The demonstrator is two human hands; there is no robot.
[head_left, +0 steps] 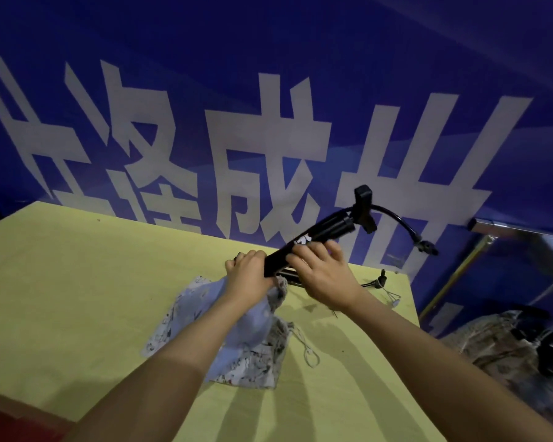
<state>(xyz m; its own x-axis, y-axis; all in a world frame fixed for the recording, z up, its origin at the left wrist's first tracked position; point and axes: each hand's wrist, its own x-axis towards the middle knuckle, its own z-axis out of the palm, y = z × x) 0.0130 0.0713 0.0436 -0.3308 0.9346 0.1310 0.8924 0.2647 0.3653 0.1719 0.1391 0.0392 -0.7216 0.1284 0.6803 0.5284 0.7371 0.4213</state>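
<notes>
- While both hands meet above the far side of the yellow cloth-covered table [77, 282], I read the black tubular hand pump [320, 232] as held in the air between them. It is tilted, with its T-shaped handle [364, 205] up and beyond the fingertips.
- Left hand [248, 271]: the fingers are curled tight round the pump's lower end.
- Right hand [323, 272]: the fingers are wrapped over the barrel just beside the left fist, and the thumb is hidden from me.
- A thin black hose [399, 218] arcs off the pump's top end, past the right fingertips, and its nozzle hangs free.
- A pale blue printed cloth drawstring bag [192, 311] lies crumpled under the left wrist, its mouth bunched against that palm. I cannot tell whether the fingers pinch it too.
- The bag's white cord [307, 349] loops on the table between the two forearms.
- A small black fitting [380, 279] rests on the table beyond the right wrist.
- A blue banner with large white characters [268, 90] hangs behind everything.
</notes>
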